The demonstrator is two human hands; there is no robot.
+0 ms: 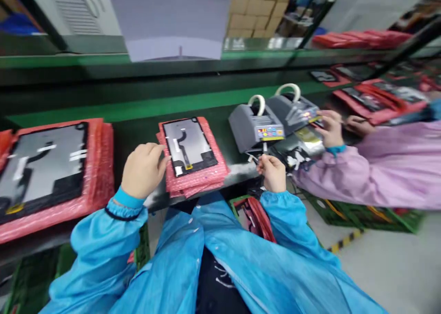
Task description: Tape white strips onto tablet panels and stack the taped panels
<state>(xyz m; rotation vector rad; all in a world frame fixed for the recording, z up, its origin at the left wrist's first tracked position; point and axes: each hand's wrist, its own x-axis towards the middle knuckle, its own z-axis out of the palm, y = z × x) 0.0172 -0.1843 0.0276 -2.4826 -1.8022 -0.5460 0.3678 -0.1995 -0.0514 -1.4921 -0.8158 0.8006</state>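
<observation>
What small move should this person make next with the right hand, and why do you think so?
Probably carry the small strip across to the black-edged screen panel: the right hand pinches it beside the grey tape dispenser, while the left hand sits next to the panel on its pink bubble wrap.

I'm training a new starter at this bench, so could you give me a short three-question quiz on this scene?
1. How many grey tape dispensers stand on the bench?
2. True or false: the right hand is nearer those dispensers than the left hand is.
3. What lies on the pink bubble wrap beside the left hand? A: a dark-edged display panel; B: a tape roll; C: a pair of scissors.

Key: 1. Two. 2. True. 3. A.
</observation>
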